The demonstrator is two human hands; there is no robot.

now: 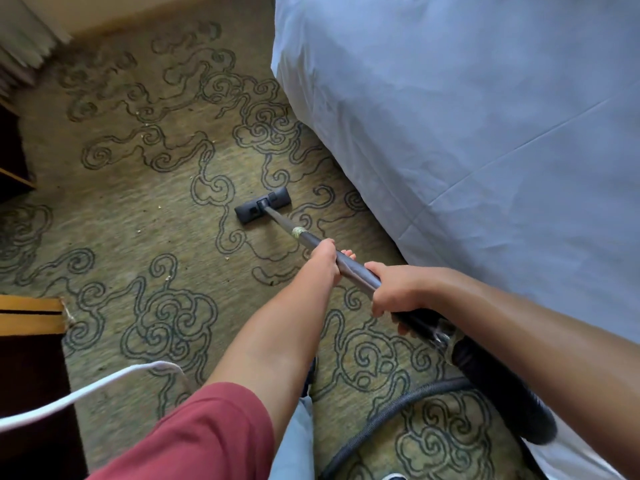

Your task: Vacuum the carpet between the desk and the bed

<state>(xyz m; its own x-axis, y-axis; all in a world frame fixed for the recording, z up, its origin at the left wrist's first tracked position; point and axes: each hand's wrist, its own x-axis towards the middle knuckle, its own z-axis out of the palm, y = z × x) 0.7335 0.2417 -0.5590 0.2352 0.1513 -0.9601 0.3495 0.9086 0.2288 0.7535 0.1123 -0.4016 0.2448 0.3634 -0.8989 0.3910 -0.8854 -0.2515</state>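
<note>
The bed (467,116) lies along the right side of the carpet (138,209). The vacuum head (262,205) sits flat on the carpet, left of the bed and near its edge. The wand (311,242) slants back from the head toward the bed's near end, with the left hand (327,259) ahead of the right hand (398,289) on it. The hose (398,407) curls on the carpet behind them, beside the bed. The desk (31,313) stands well left of the bed, across the carpet.

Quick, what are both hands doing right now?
Left hand: closed around the vacuum wand, further down it.
Right hand: closed around the same wand, nearer the hose.
</note>
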